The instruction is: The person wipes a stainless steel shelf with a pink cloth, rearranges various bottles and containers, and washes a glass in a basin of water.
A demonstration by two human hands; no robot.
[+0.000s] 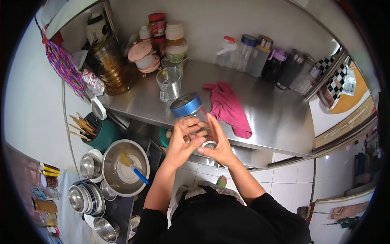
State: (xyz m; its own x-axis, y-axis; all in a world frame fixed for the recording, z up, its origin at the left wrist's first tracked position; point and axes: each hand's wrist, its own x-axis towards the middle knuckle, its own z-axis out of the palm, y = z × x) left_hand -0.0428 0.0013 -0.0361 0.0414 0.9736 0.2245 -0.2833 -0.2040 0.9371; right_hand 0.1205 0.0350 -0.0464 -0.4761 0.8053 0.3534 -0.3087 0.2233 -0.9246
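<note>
Between my left hand (181, 143) and my right hand (218, 143) is a clear bottle (195, 119) with a blue screw lid, tilted, its lid pointing up and away from me. The fingers of both hands wrap around its clear body near the lower end. Just beyond the lid, a clear glass mug (169, 84) stands on the stainless steel shelf (274, 113), with another clear glass close behind it. A crumpled magenta cloth (230, 109) lies on the shelf to the right of the bottle.
Several bottles and flasks (256, 58) line the wall at the back right. Jars (175, 38), a pink lidded pot (143, 58) and an amber container (112, 67) stand at the back left. Left are a green chopsticks holder (105, 134), a steel basin (109, 170) with a blue-handled brush, and stacked bowls (86, 198).
</note>
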